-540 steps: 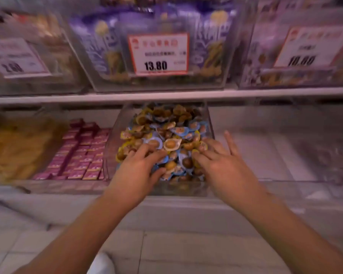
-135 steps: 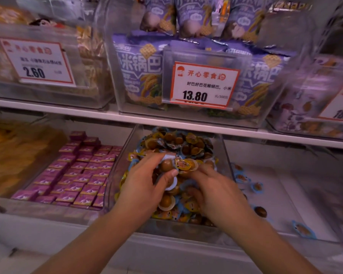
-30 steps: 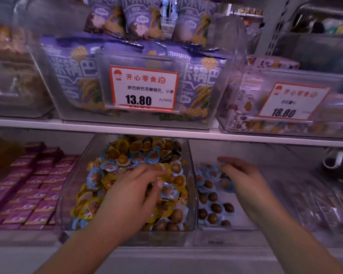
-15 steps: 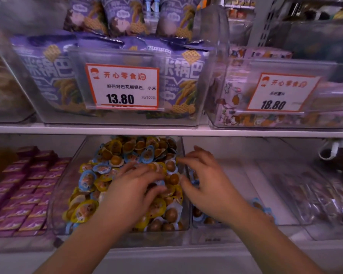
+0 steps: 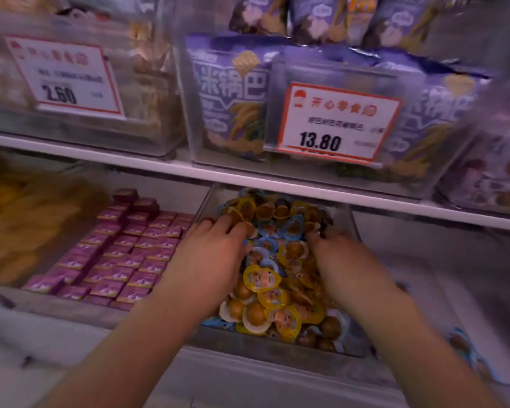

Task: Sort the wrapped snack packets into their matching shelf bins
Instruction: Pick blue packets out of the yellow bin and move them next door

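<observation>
Both the left hand [image 5: 209, 260] and right hand [image 5: 345, 260] are buried among the snack packets [image 5: 265, 278]; whether anything is grasped cannot be told. The packets are judged light, slippery, best pinched by rims.

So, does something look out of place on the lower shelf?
Yes. A few blue snack packets lie loose at the far right, outside the full clear bin where both hands dig. They look stray.

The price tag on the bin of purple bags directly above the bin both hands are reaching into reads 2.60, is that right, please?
Not quite. In the head view, the price tag on the bin of purple bags, directly above the bin both hands are reaching into, reads 13.80. The 2.60 tag sits on the bin further left.
</observation>
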Demonstrator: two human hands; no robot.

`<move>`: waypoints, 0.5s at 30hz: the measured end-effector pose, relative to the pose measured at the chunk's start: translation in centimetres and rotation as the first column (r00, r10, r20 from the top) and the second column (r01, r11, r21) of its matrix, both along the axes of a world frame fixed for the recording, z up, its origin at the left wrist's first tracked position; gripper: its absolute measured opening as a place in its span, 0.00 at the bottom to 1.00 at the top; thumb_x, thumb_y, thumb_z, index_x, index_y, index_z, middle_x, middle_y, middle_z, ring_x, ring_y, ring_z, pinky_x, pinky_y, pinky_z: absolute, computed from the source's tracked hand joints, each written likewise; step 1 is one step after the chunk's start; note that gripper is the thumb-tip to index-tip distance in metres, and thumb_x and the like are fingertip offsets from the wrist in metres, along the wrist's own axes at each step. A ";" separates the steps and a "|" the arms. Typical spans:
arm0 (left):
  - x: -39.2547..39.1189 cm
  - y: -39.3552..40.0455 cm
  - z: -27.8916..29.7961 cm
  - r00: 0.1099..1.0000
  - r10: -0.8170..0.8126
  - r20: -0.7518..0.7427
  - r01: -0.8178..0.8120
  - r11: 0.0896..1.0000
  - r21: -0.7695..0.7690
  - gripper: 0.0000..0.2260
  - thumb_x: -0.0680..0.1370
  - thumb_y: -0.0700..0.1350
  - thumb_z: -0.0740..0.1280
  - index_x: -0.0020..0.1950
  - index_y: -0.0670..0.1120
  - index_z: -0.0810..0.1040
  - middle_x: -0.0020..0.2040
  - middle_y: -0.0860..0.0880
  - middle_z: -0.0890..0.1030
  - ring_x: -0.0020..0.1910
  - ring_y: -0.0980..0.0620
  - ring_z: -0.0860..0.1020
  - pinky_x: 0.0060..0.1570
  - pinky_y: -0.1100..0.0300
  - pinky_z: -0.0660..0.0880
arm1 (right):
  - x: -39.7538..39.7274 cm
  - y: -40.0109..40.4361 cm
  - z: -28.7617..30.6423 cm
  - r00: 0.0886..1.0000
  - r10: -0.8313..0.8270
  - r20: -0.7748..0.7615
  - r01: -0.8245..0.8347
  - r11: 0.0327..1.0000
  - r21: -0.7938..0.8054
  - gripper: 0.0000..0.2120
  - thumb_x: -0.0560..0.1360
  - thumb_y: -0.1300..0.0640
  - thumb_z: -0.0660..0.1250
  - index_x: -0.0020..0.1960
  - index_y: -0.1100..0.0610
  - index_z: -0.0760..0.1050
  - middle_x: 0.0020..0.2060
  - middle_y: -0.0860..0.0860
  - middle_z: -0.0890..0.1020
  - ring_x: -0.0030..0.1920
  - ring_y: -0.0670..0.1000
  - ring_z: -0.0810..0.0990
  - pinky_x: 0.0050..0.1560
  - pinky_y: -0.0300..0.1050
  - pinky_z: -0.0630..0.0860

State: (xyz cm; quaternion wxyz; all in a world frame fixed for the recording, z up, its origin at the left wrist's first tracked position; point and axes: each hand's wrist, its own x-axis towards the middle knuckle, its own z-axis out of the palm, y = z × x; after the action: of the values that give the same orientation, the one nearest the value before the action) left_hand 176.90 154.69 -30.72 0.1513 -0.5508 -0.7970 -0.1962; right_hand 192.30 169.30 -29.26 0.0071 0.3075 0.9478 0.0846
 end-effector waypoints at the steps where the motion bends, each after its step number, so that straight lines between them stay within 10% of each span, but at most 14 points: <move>1: -0.3 -0.4 0.0 1.000 0.007 -0.025 -0.008 1.000 -0.026 0.09 0.76 0.46 0.71 0.55 0.45 0.81 0.48 0.42 0.81 0.42 0.37 0.78 0.42 0.46 0.75 | 0.0 0.0 0.1 1.000 0.001 0.000 -0.001 1.000 -0.002 0.17 0.76 0.59 0.61 0.64 0.54 0.69 0.58 0.57 0.75 0.59 0.60 0.76 0.52 0.50 0.75; 4: -1.0 -1.3 -0.4 0.996 -0.003 -0.086 0.000 0.999 -0.039 0.10 0.71 0.42 0.75 0.50 0.45 0.81 0.45 0.44 0.80 0.39 0.39 0.79 0.41 0.46 0.77 | -0.5 0.2 0.8 0.998 -0.021 -0.054 0.020 1.000 -0.023 0.17 0.76 0.56 0.63 0.64 0.50 0.72 0.57 0.55 0.78 0.57 0.58 0.78 0.52 0.47 0.76; 8: -2.2 -2.1 -1.0 0.969 -0.006 -0.246 0.013 0.999 0.029 0.10 0.69 0.44 0.75 0.49 0.50 0.82 0.43 0.51 0.82 0.39 0.44 0.81 0.69 0.32 0.63 | -0.8 1.7 2.4 0.955 -0.122 -0.271 0.141 0.989 0.054 0.16 0.76 0.56 0.64 0.63 0.54 0.74 0.55 0.60 0.80 0.55 0.63 0.79 0.50 0.50 0.76; 15: -3.3 -2.8 -0.9 0.980 -0.043 -0.197 0.008 0.985 -0.171 0.24 0.68 0.57 0.76 0.61 0.51 0.81 0.57 0.50 0.83 0.66 0.45 0.76 0.70 0.28 0.52 | -3.5 2.8 -0.3 0.994 0.053 -0.098 -0.073 0.974 -0.214 0.31 0.77 0.51 0.62 0.78 0.47 0.57 0.78 0.51 0.59 0.77 0.56 0.57 0.75 0.52 0.60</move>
State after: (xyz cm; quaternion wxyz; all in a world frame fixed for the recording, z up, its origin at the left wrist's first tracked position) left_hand 173.61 151.84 -31.60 0.1805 -0.5888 -0.7844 -0.0734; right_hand 188.79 172.15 -29.58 -0.0057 0.2783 0.9599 -0.0336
